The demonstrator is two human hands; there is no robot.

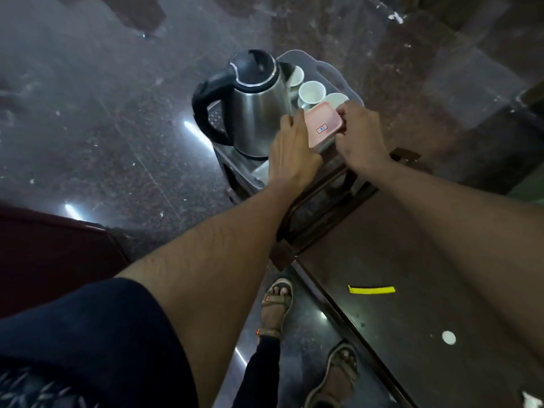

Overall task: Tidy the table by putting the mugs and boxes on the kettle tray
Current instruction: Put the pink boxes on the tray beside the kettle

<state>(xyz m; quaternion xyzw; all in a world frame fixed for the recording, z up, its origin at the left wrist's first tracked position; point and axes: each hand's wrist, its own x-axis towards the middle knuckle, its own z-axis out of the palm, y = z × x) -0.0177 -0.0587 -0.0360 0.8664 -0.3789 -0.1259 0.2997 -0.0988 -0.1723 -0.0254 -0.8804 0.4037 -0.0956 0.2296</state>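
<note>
Pink box (325, 126) sits just right of the kettle (256, 104), gripped by both hands: left hand (290, 148) on its near-left edge, right hand (357, 134) on its right edge. Risks: a nudge tips the kettle or knocks the white mugs (312, 92) behind the kettle; the tray (332, 69) looks crowded, so the box may land tilted. Tabletop (412, 275) is dark, glossy; floor (117, 128) is polished stone, dim room.

Both bare arms are reaching far forward; the left hand (290, 148) and right hand (360, 134) are gripping with curled fingers (341, 139).
</note>
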